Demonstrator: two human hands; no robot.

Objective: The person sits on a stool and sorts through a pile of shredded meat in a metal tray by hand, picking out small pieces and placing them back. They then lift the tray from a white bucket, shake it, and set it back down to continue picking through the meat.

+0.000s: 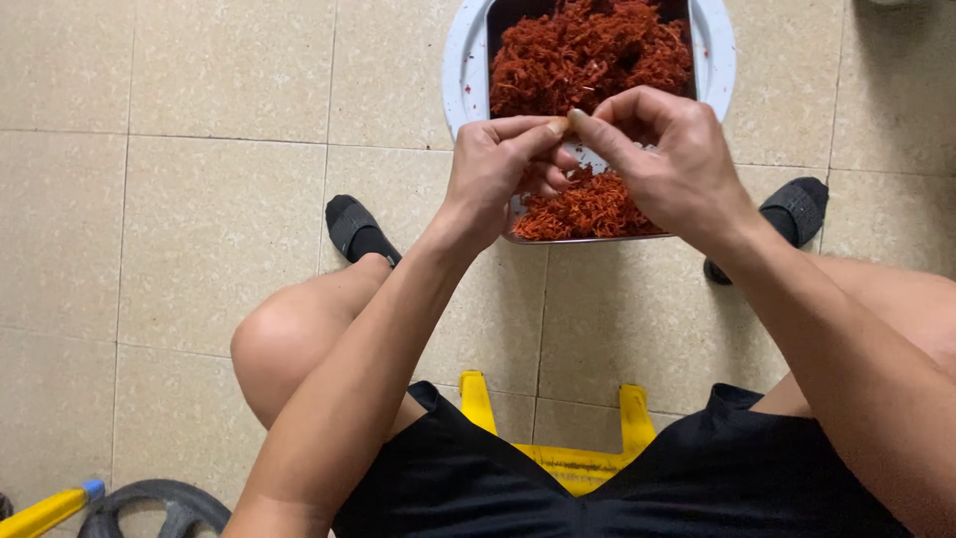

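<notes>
Red shreds: a heap of red-orange shredded stuff (588, 55) fills the metal tray (518, 237), thinner at its near end.
Tray: sits on a pale round basin (460, 70) on the tiled floor (179, 219).
Left hand: left hand (495, 174) over the tray's near edge, fingertips pinched shut on a tiny bit.
Right hand: right hand (662, 159) above the tray, thumb and forefinger pinched, touching the left's fingertips.
Stool: yellow stool (558, 438) near side of the tray, under the person.
</notes>
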